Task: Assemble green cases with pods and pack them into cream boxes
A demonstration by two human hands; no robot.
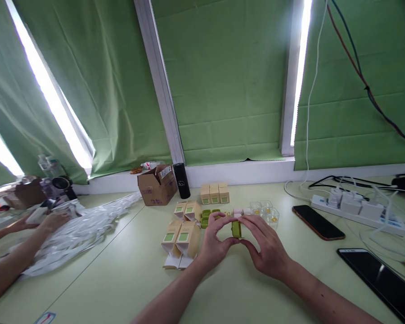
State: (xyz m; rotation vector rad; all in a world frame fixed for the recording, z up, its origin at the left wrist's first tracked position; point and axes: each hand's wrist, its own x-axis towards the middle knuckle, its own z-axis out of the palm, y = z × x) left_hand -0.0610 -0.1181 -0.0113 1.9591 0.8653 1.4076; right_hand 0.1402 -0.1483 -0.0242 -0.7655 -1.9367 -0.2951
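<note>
Right of the frame's lower centre, the left hand (214,240) and right hand (267,246) pinch a small olive-green block (236,229). Just above-left lie more olive-green pieces (205,219); above-right, clear plastic cups with yellowish centres (272,217). Left of the hands are beige cardboard boxes with green labels (188,238); at lower right lies a black-screened phone (380,283).

Plain green curtains (219,90) hang at twelve o'clock, with a pale yellow-green table (121,274) at six. Toward five o'clock, a small piece (236,229) is olive green. Near half past six, tan cartons (170,236) carry green squares with pale borders. At eight, a brown cardboard box (153,190) bears purple marks; a cylinder (181,180) is black with white print. Near four, a black-screened phone (319,222) has a reddish-brown edge.
</note>
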